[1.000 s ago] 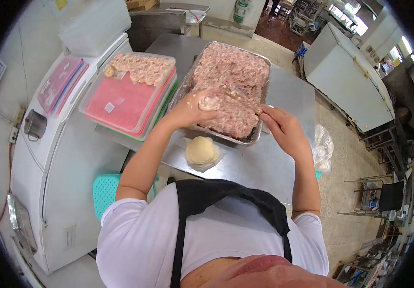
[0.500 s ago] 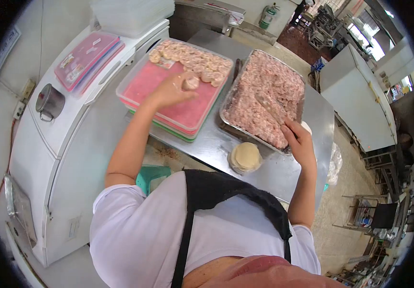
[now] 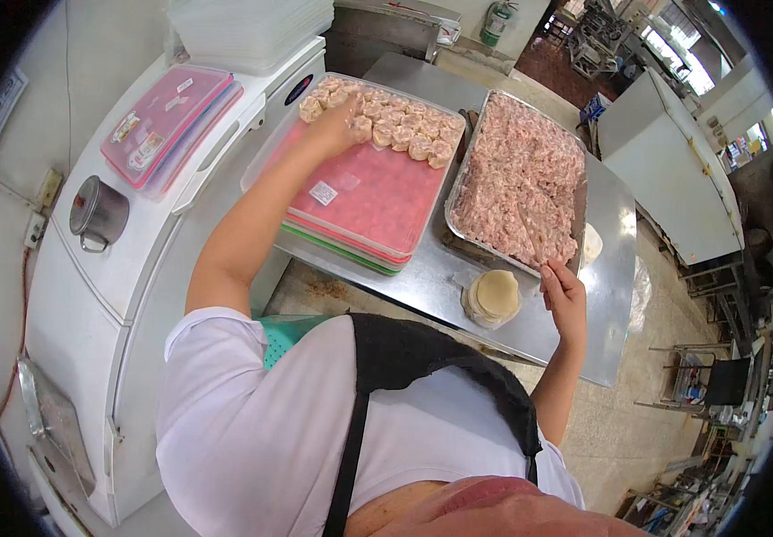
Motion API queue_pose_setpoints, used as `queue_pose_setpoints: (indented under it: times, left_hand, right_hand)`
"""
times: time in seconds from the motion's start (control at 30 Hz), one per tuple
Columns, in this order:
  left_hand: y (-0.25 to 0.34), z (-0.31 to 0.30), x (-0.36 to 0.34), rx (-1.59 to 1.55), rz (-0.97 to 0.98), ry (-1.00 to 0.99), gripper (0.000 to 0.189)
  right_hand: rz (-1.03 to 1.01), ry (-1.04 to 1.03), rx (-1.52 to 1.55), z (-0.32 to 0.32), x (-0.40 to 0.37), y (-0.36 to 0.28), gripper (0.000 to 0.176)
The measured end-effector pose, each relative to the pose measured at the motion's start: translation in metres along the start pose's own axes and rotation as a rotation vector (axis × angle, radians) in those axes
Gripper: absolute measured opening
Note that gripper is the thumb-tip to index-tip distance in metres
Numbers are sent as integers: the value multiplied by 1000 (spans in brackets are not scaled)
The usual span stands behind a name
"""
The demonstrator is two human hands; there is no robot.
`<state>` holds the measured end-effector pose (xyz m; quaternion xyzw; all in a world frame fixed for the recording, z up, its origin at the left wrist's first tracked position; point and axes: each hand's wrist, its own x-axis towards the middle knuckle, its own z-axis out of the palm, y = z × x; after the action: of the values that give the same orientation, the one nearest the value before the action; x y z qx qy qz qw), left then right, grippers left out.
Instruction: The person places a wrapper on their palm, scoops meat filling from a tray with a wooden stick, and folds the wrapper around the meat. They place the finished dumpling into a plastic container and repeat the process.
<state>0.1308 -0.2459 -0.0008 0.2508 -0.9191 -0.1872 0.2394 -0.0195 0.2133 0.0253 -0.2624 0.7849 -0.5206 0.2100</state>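
Note:
My left hand [image 3: 336,132] reaches into the rows of open-topped dumplings [image 3: 404,125] on a lidded pink plastic container [image 3: 359,206]. Its fingers are closed at a dumpling, mostly hidden by the hand's own back. To the right, a metal tray [image 3: 503,253] holds a large mass of ground meat filling [image 3: 521,170]. My right hand [image 3: 563,295] is closed in a pinch at the tray's near right corner, on the handle of a flat spatula [image 3: 554,236] whose blade lies against the meat. A stack of round dumpling wrappers [image 3: 493,296] sits in plastic just left of this hand.
A white freezer [image 3: 171,259] on the left bears pink lidded containers [image 3: 167,121], a metal mug [image 3: 99,213] and stacked clear boxes [image 3: 252,31]. The steel table [image 3: 601,331] has its edge near my body. Another white chest [image 3: 668,170] stands at the right.
My left hand has carried a dumpling away from me to the rows at the container's far side. My right hand has drawn the spatula toward the tray's near corner. The view has shifted slightly.

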Motion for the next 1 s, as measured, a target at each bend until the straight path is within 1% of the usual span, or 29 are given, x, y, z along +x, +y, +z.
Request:
queue_pose_setpoints:
  times: [0.07,0.1,0.17,0.3,0.37,0.4,0.43,0.47,0.5,0.53,0.57,0.63,0.67,0.7,0.77,0.8,0.87,0.9,0.93,0.97,1.0]
  left_hand:
    - [5,5,4,77,-61,-129,82]
    - [4,10,6,74,-54,-135,82]
    - [-2,17,8,40,47,-35,82]
    - [-9,25,13,73,98,-79,79]
    - [-5,22,13,62,92,-111,76]
    - [18,11,9,56,106,-122,76]
    - [48,-10,-2,143,27,-164,72]
    - [73,-23,-14,232,-53,-203,68]
    - [90,-21,-24,231,-46,-207,68]
    - [108,-18,-34,122,135,-87,62]
    - [128,-14,-45,13,312,36,57]
    - [189,-4,-70,-248,344,-98,51]
    - [209,13,-81,-291,354,-170,47]
    - [221,36,-91,-334,362,-243,44]
    - [237,80,-113,-338,451,-288,42]
    - [241,103,-123,-334,443,-286,42]
    - [249,137,-138,-442,349,-470,45]
    - [256,141,-141,-440,336,-467,45]
    - [262,145,-146,-437,349,-454,46]
    - [268,148,-150,-433,363,-445,47]
    - [274,154,-155,-405,354,-349,48]
  right_hand:
    - [-58,2,-4,0,-2,8,27]
    - [-52,11,-4,-1,-4,7,27]
    - [-37,0,53,-5,-5,4,26]
    - [-26,15,-3,-23,10,7,31]
    - [-49,-11,-252,-42,32,10,31]
    - [-106,26,-406,-51,43,12,31]
    - [-165,59,-561,-60,56,15,31]
    - [-157,66,-560,-73,74,26,31]
    - [-238,85,-810,-87,94,43,33]
    - [-320,100,-1061,-99,109,53,34]
    - [-317,101,-1060,-107,123,54,34]
    - [-213,50,-1228,-117,144,49,36]
    - [-220,88,-1277,-115,146,45,29]
    - [-223,86,-1274,-117,154,52,29]
    - [-213,-29,-1387,-115,175,82,30]
    - [-448,109,-1356,-110,174,100,19]
    - [-442,95,-1323,-106,164,98,18]
    - [-430,86,-1295,-108,164,99,18]
    - [-512,64,-1264,-110,166,107,16]
    - [-515,52,-1257,-112,167,111,16]
    - [-539,25,-1269,-111,164,107,16]
